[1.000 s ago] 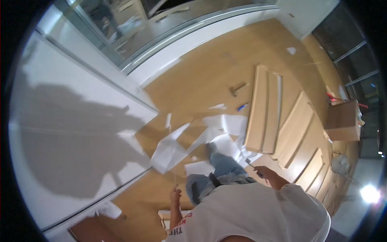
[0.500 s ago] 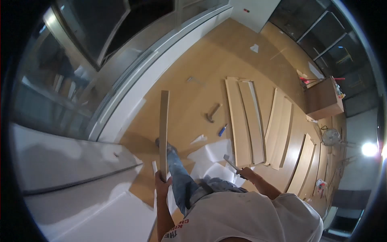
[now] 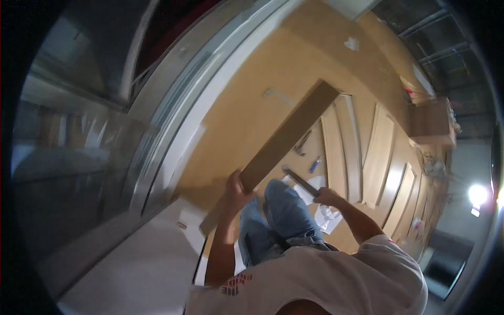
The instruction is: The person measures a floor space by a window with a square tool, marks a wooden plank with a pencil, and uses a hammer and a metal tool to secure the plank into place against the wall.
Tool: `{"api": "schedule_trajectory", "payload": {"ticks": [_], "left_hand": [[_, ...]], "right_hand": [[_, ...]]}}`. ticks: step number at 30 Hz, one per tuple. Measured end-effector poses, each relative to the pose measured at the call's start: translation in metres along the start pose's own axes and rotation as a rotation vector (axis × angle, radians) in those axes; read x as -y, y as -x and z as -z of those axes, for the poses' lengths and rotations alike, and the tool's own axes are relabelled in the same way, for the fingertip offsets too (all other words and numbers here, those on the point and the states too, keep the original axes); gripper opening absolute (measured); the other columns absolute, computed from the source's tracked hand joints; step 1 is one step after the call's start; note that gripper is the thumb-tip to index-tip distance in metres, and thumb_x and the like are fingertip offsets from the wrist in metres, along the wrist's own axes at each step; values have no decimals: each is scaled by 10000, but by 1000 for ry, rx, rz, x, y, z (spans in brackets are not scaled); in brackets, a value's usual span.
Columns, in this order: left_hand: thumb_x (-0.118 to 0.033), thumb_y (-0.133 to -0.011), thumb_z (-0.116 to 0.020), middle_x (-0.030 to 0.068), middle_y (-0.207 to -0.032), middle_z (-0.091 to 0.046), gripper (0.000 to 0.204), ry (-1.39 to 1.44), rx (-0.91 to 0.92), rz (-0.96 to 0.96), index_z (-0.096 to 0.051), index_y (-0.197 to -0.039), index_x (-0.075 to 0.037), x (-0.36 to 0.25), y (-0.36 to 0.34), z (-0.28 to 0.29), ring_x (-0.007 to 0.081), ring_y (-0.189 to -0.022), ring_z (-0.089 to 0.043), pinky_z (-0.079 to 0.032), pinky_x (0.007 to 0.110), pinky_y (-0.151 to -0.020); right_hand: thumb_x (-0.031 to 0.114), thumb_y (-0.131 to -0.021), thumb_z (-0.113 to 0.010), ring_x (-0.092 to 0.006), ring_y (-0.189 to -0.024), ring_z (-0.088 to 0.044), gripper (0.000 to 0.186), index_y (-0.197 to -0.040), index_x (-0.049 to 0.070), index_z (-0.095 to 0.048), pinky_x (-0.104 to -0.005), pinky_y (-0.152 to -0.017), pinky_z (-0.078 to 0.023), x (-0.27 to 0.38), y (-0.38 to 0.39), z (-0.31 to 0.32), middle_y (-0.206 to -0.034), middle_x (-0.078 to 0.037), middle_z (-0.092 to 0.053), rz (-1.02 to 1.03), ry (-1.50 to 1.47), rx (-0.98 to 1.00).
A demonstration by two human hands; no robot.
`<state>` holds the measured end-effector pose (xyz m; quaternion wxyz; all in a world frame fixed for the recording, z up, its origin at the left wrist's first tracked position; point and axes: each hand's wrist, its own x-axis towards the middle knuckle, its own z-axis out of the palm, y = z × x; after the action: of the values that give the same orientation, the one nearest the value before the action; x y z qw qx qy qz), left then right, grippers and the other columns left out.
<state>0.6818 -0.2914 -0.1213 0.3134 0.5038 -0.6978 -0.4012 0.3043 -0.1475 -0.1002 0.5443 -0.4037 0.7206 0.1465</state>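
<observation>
My left hand (image 3: 237, 191) is closed around a long brown plank (image 3: 294, 131), near its lower end. Raised above the floor, the plank slants up and to the right. In my right hand (image 3: 329, 197) is a slim dark flat bar (image 3: 303, 182) with a small paler tip, pointing away to the upper left. Just beyond the plank's right edge a hammer (image 3: 301, 146) lies on the floor, partly hidden by the plank. A blue-handled knife (image 3: 315, 165) rests to the right of the hammer.
Several loose planks (image 3: 335, 157) lie in rows on the right. White sheeting (image 3: 328, 218) sits beside my legs. A glazed frame and pale ledge (image 3: 142, 268) run along the left. Farther right stand a wooden box (image 3: 428, 123) and a bright lamp (image 3: 478, 195).
The plank has swung from nearly upright in view to slanting right, and now covers part of the hammer. My left hand has moved up and right. My right hand and the bar moved up slightly.
</observation>
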Motion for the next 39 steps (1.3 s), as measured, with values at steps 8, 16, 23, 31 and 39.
{"api": "schedule_trajectory", "payload": {"ticks": [8, 16, 23, 31, 39], "left_hand": [[-216, -625, -848, 182, -1217, -542, 723, -271, 231, 472, -551, -1274, -96, 79, -97, 37, 389, -1145, -516, -399, 528, -977], [-98, -635, -792, 139, -1148, -539, 636, -567, -214, 254, -593, -1238, -129, 306, -115, -18, 352, -1142, -494, -425, 457, -964], [-309, -741, -810, 222, -1322, -502, 734, -611, -46, 538, -517, -1376, -85, 561, -92, -35, 396, -1263, -450, -393, 482, -1058], [-134, -634, -825, 181, -1203, -542, 807, -824, -13, 472, -478, -1362, -118, 704, -60, -12, 394, -1111, -520, -446, 510, -920], [-118, -715, -750, 194, -1262, -524, 670, -754, -62, 577, -518, -1344, -126, 761, -26, 14, 412, -1168, -489, -404, 560, -965]], "right_hand": [[438, -687, -703, -387, -850, -683, 501, -877, -24, -673, -454, -784, -548, 139, -163, 19, -863, -231, -692, 126, 459, 72], [364, -717, -750, -411, -827, -673, 503, -988, -9, -551, -505, -756, -542, 165, -393, 4, -845, -210, -678, 426, 784, -99], [250, -727, -707, -360, -744, -681, 393, -1006, 29, -541, -450, -691, -556, 167, -585, -42, -782, -180, -668, 657, 857, -115], [243, -743, -665, -383, -795, -661, 337, -995, 31, -588, -501, -693, -534, 168, -707, -26, -818, -188, -652, 828, 927, -42], [294, -745, -739, -351, -875, -663, 418, -1056, 44, -615, -447, -735, -540, 227, -797, -6, -972, -126, -678, 870, 1300, -46]]}}
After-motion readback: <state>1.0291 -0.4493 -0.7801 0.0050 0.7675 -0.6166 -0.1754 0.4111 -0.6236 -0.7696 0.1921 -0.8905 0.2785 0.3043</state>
